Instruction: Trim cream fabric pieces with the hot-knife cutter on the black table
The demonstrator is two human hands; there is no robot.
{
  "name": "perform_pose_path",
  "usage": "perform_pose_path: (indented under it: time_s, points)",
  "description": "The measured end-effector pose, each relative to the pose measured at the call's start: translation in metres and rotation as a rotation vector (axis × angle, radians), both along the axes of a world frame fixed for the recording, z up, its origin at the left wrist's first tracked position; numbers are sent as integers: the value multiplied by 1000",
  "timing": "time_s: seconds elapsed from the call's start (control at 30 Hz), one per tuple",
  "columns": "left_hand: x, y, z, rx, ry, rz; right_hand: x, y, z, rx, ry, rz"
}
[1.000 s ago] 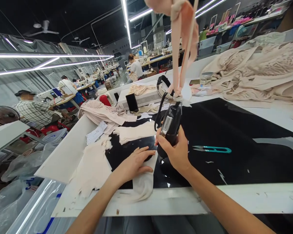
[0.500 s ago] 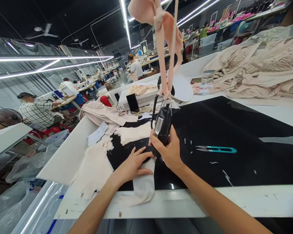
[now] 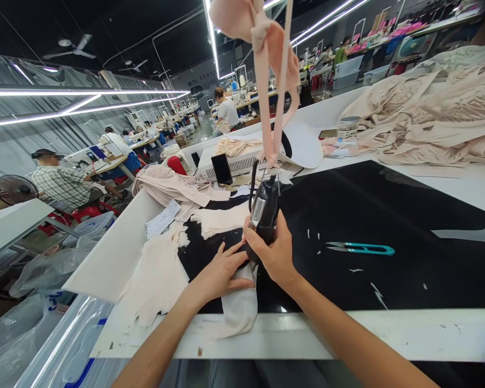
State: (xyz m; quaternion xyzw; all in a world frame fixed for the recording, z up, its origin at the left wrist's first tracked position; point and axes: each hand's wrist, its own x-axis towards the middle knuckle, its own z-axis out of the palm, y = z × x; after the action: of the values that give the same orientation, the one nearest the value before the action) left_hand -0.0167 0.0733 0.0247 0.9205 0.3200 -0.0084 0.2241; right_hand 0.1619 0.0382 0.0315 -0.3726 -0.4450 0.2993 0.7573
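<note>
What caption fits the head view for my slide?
Right hand grips hanging black handheld tool while left hand presses pale fabric piece on black tabletop.

Glossy black tabletop (image 3: 388, 215), matt pale cloth piece (image 3: 238, 307), shiny black plastic tool (image 3: 262, 213)

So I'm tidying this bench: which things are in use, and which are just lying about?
In use: black tool in right hand; white cloth under left hand.
Lying about: snips, phone, jar, beige pile.
</note>
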Motion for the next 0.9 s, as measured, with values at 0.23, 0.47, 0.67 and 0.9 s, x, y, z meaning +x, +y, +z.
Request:
perform_pose_path:
  time_s: [0.23, 0.47, 0.67, 0.9]
  points:
    - [-1, 0, 0, 8, -34, -35, -9, -2, 5, 5, 5, 20]
    - [1, -2, 4, -5, -31, -30, -8, -4, 7, 6, 10, 44]
    - [4, -2, 12, -53, 19, 12, 7, -1, 4, -3, 31, -5]
    - [6, -3, 16, -92, 26, 13, 18, 3, 0, -4, 19, -38]
